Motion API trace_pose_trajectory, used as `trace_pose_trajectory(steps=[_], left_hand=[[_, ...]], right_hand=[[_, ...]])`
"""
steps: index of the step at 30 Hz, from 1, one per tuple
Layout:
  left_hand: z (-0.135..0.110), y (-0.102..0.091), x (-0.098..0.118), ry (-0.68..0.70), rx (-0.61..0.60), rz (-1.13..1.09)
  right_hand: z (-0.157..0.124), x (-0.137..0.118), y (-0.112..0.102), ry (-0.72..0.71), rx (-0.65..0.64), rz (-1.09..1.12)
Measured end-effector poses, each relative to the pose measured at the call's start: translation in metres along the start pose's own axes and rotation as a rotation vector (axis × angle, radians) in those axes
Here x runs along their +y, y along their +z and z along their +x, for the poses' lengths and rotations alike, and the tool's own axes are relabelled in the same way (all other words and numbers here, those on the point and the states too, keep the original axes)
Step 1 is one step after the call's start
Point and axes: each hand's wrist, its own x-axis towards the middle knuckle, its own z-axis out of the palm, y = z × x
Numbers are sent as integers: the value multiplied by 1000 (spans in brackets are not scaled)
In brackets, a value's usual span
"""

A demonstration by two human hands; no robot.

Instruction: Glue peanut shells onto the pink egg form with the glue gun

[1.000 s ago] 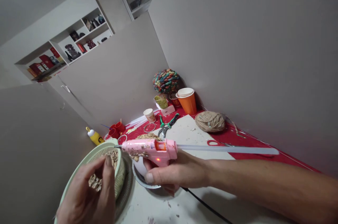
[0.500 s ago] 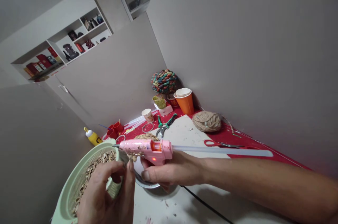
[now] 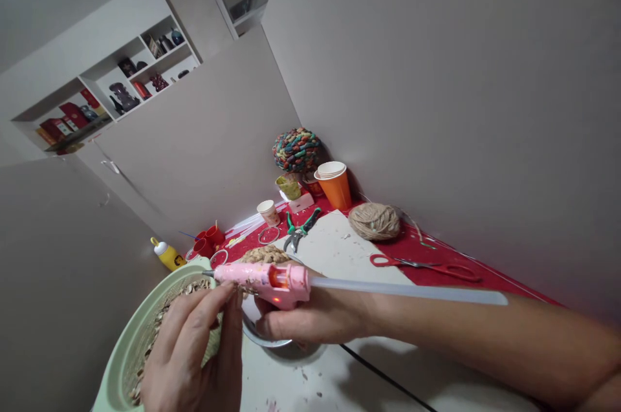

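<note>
My right hand (image 3: 295,321) is wrapped around the handle of a pink glue gun (image 3: 264,277), its nozzle pointing left and an orange light glowing. A long translucent glue stick (image 3: 412,291) runs out of its back end over my forearm. Just below the nozzle my left hand (image 3: 191,341) is closed, thumb and fingers pressed together; what they pinch is hidden. Beside and partly behind that hand stands a light green basin (image 3: 127,341) of small shell-like pieces (image 3: 152,334). Behind the gun, a ball covered in tan pieces (image 3: 264,253) shows above a metal-rimmed bowl (image 3: 272,342), partly covered.
Green-handled pruners (image 3: 301,229), a ball of twine (image 3: 374,221) and red scissors (image 3: 427,266) lie further back. Orange cups (image 3: 334,187), a white paper cup (image 3: 268,213) and a multicoloured ball (image 3: 297,150) stand near the wall. A black cord (image 3: 378,373) crosses the table.
My left hand has turned and its fingers have closed together, rising nearer the nozzle. The glue gun has dipped slightly with my right hand still around it. The whole view has shifted a little.
</note>
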Motion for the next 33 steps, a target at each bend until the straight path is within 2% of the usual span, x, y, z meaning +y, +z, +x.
trace_pose_trajectory(steps=[6,10,11,13,15,17,18,20,24,26,29,31,33], left_hand=[[2,2,-6,49,-56,38],[4,3,-11,28,-33,57],[4,2,-10,-20,-26,16],[3,-3,-8,-204,15,-128],[0,-8,-8,-439,90,-294],[-5,-13,-11,-632,141,-467],[-8,-15,-14,-715,115,-560],[-12,-15,-20,-893,-27,-766],[-18,-9,-25,-1222,-349,-1147],[-21,-4,-23,-1312,-439,-1298],[-27,3,-19,-1374,-543,-1450],[-31,6,-17,-1402,-585,-1498],[-34,7,-16,-1418,-594,-1528]], right_hand=[[4,3,2,-106,54,-94],[7,8,6,-196,35,-133],[6,7,6,-242,43,-137],[4,3,4,-302,46,-124],[2,-1,1,-262,49,-62],[1,-1,-1,-147,59,64],[1,1,-1,-99,63,143],[2,6,1,-47,64,298],[0,11,6,-104,80,479],[-4,7,6,-179,103,404],[-7,2,4,-321,146,70],[-6,2,4,-413,182,-105],[-4,6,5,-474,209,-175]])
